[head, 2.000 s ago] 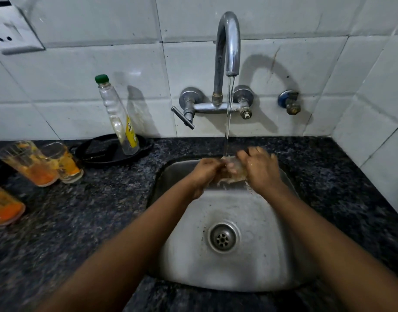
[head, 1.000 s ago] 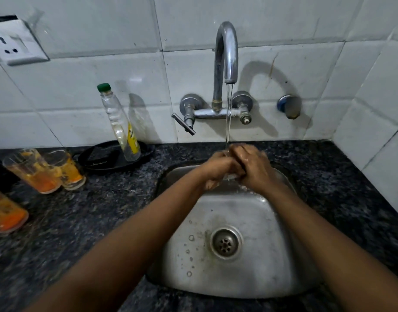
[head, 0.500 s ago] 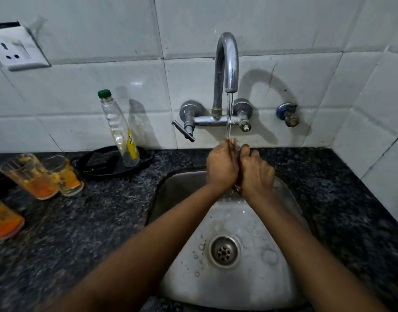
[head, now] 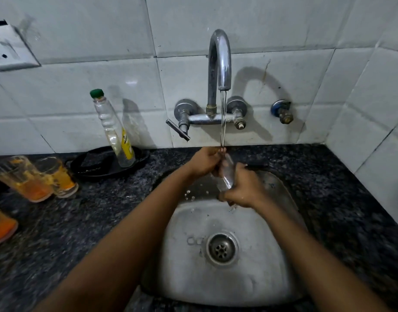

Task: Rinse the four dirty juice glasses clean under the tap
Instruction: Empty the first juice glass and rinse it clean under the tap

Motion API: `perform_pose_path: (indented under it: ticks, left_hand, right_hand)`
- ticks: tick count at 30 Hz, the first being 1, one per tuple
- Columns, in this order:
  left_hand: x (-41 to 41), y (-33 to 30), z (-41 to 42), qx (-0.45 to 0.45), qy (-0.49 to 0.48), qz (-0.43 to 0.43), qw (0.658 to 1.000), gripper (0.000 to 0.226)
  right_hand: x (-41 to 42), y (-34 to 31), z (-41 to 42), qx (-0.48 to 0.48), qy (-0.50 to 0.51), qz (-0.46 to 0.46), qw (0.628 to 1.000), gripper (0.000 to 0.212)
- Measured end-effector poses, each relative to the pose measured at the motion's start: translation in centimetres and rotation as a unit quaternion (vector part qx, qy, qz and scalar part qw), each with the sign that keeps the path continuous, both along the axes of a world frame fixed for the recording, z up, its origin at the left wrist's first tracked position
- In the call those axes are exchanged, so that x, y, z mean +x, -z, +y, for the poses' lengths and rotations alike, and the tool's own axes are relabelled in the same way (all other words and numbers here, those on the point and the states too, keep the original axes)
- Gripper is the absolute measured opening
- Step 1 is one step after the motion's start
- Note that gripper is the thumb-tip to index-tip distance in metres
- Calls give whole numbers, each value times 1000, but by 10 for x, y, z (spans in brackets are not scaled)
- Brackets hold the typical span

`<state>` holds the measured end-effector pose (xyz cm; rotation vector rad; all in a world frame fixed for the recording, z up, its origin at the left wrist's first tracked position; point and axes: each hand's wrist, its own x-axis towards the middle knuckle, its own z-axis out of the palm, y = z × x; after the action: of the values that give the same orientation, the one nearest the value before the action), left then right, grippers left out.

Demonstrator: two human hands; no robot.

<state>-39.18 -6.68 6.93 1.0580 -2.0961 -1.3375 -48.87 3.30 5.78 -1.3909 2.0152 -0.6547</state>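
Observation:
A clear juice glass [head: 227,174] is held upright over the steel sink [head: 272,266], its rim under the water running from the chrome tap [head: 218,59]. My right hand [head: 243,190] grips the glass around its lower part. My left hand [head: 203,162] holds it near the rim, fingers at the opening. Three dirty glasses with orange juice residue stand on the dark counter at left: two close together [head: 22,179] [head: 58,176] and one cut off by the left frame edge [head: 0,226].
A clear bottle with a green cap [head: 113,129] stands on a black tray [head: 92,167] behind the glasses. A wall socket [head: 9,50] sits upper left. Tiled walls close the back and right. The speckled counter [head: 339,188] surrounds the sink.
The glass has been turned from lying sideways between my hands to upright under the stream. My right hand slid down to its base, and my left hand stayed at the rim.

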Motion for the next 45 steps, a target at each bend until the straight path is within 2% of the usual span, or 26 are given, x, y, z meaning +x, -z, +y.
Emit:
perform_pose_path:
  ticks: [2,5,6,8,10,11,13,15,17,18,20,22,23,26,28,30,32,33,34,35,36,38,39,41,43,45]
  left_hand:
    - [-11,-2,5,-93,-60,-105,988,38]
    - [-16,8,10,-124,-124,-69,982,39]
    - [-12,10,10,-89,-125,-20,988,39]
    - [-4,13,9,-8,-116,68,991,37]
    - [2,14,11,52,-103,133,984,36]
    - [4,15,14,66,-100,159,980,36]
    - [6,19,13,65,-89,165,980,38]
    - [6,21,5,33,-70,100,992,39]
    - [0,17,4,-18,-79,30,996,43]
    - [-4,14,6,-44,-97,10,994,44]
    - [-10,10,10,-111,-134,-8,985,43]
    - [-10,8,10,-154,-144,-13,977,40]
    - [-6,9,8,-134,-135,8,982,40]
    - [2,11,8,6,-85,140,986,42]
    - [5,10,10,27,-76,167,983,43]
    - [2,4,4,-1,-46,108,993,44]
    - [-7,-4,1,-62,-24,-26,997,45]
    - [-12,-5,0,-96,-38,-82,991,46]
    - [-15,-5,1,-125,-65,-111,984,48]
    - [-17,-2,3,-149,-86,-106,979,49]
    - [-15,0,4,-160,-90,-83,980,49]
    - [-6,6,5,-88,-66,20,994,45]
    - [-2,8,6,-35,-56,78,995,43]
    - [2,9,9,17,-56,137,989,43]
    - [1,9,6,15,-44,118,992,45]
    - [-2,8,1,11,-19,46,999,47]
  right_hand:
    - [22,3,1,-21,35,235,971,69]
    - [27,9,4,-35,46,246,968,77]
    - [20,10,5,-55,44,196,978,72]
    - [1,10,5,-59,42,-84,994,60]
    - [-13,12,7,4,28,-415,909,50]
    - [-16,13,8,27,20,-493,869,40]
    - [-14,12,10,40,17,-509,860,21]
    - [-1,10,8,19,47,-365,930,31]
    - [18,9,7,-8,53,25,998,64]
    - [29,12,8,-36,54,193,979,78]
    - [40,22,11,-90,66,245,963,96]
    - [35,25,11,-109,69,92,987,97]
    - [29,24,10,-103,67,-74,990,89]
    - [8,22,12,-29,34,-536,843,56]
    - [2,20,12,-1,37,-586,809,38]
    - [7,15,9,-12,68,-470,880,31]
    - [20,13,5,-34,76,-113,990,53]
    - [25,14,4,-35,67,108,991,71]
    - [28,18,3,-49,58,227,971,86]
    - [27,20,3,-58,50,237,968,93]
    - [22,19,2,-63,33,161,984,90]
    - [4,13,3,-41,1,-191,981,61]
    - [-5,14,5,-5,-17,-356,934,45]
    - [-13,19,9,16,-1,-527,850,30]
    - [-9,21,8,9,27,-507,861,22]
    - [4,23,4,1,53,-300,952,34]
